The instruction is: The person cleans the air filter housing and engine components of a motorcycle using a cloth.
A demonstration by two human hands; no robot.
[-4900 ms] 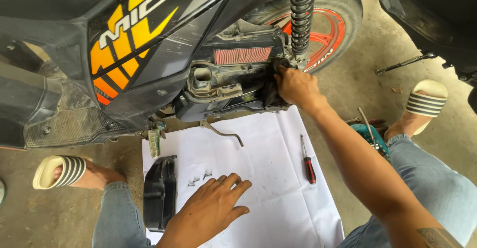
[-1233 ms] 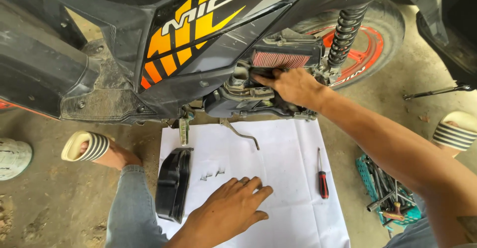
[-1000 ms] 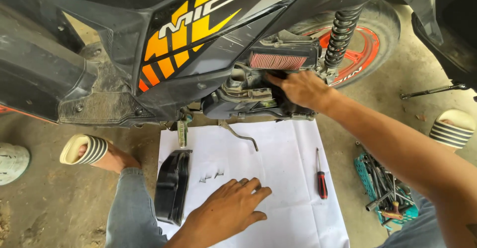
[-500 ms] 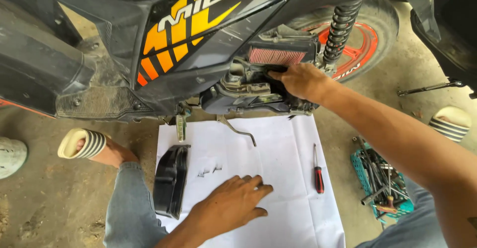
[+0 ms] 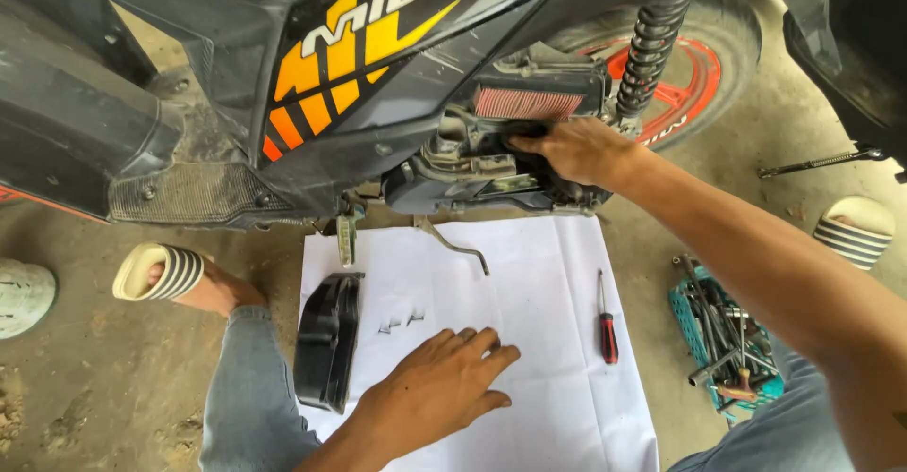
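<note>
Two hands noted — right hand (image 5: 578, 151) far, fingers curled on the scooter's open engine housing (image 5: 491, 165); left hand (image 5: 436, 392) near, fingers spread flat, gripping nothing, on white sheet (image 5: 539, 283) — black cover (image 5: 326, 340) just left.

The exposed dark engine housing (image 5: 472, 165) sits below the pleated red air filter (image 5: 526, 103).

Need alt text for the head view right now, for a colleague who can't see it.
A person's right hand reaches into the open engine area of a black scooter, below a red pleated filter. Their left hand rests flat on a white sheet that also holds a black cover, small screws and a red-handled screwdriver.
</note>
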